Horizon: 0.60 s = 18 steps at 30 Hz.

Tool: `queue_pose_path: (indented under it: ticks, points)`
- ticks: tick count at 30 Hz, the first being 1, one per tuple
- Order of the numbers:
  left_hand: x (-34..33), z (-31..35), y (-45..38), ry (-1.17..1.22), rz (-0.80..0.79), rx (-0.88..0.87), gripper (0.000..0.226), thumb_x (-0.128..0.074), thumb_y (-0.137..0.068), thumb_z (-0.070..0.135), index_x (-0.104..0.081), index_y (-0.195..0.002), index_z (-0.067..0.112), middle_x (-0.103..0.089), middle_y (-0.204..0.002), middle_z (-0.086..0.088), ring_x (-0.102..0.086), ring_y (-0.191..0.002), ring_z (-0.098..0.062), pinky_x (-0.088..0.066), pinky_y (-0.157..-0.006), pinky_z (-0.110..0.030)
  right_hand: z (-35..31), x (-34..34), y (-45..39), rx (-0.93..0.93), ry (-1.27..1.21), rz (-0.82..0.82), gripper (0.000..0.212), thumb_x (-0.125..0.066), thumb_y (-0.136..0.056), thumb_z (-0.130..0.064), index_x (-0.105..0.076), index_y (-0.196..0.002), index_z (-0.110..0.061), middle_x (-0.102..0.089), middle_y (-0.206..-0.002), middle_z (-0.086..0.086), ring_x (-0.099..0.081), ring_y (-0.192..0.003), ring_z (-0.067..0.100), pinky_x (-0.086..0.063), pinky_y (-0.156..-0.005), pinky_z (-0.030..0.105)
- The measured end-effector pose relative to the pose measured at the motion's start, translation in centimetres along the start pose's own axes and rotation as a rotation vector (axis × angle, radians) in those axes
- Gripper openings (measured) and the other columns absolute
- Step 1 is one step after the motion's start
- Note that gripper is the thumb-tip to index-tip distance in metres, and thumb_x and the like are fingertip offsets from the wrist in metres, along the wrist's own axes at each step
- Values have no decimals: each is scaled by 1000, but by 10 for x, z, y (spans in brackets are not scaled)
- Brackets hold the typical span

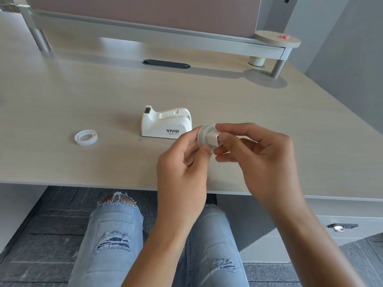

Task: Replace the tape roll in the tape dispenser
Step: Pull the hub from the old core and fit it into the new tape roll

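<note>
A white tape dispenser [165,124] marked VIVID stands on the desk [83,96], its roll cradle empty. In front of it, a little above the desk, my left hand [183,162] pinches the rim of a clear tape roll [204,136]. My right hand [255,150] grips the white hub [212,140] that sits in the roll's centre. A thin white ring, an empty tape core [85,137], lies flat on the desk to the left of the dispenser.
A raised shelf [165,32] runs along the back of the desk, with a round end plate [277,39] and a small cup [256,60] under it at right. A dark cable slot [165,63] lies behind the dispenser. My knees show below the desk's front edge.
</note>
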<state>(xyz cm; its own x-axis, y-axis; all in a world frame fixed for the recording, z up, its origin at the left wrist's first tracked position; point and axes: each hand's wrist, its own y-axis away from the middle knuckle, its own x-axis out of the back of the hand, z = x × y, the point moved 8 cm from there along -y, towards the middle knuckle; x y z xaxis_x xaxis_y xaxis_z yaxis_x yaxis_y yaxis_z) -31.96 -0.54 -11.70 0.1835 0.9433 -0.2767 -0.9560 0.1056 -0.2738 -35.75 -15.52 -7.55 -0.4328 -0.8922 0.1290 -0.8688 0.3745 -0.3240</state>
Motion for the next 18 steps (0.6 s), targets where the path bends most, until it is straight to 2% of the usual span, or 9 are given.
queue_pose_path:
  ticks: [5, 11, 15, 18]
  points:
    - [-2, 1, 3, -23, 1, -18, 29, -62, -100, 0, -74, -122, 14, -83, -109, 4, -77, -106, -10, -59, -97, -37, 0, 2, 3, -81, -104, 14, 12, -72, -93, 0, -81, -98, -7, -82, -79, 10, -79, -70, 19, -64, -71, 28]
    - [-3, 5, 5, -33, 5, -38, 26, -66, -99, 2, -75, -120, 15, -83, -107, 6, -77, -103, -7, -58, -92, -24, -3, 6, 5, -47, 20, 43, 10, -76, -91, -4, -82, -96, -10, -83, -75, 3, -80, -68, 15, -65, -71, 26]
    - [-3, 5, 4, -46, 0, -36, 27, -65, -100, 1, -75, -121, 14, -83, -107, 5, -78, -104, -8, -58, -93, -26, -6, 4, 4, -11, 67, 32, 10, -78, -90, -4, -82, -96, -10, -82, -83, 6, -80, -70, 14, -63, -69, 23]
    - [-3, 5, 4, -60, 0, -33, 28, -63, -100, -1, -75, -121, 15, -83, -108, 6, -77, -105, -8, -58, -96, -29, -1, 6, 1, -48, 46, 7, 11, -78, -90, -4, -83, -96, -10, -82, -76, 5, -79, -68, 14, -63, -70, 24]
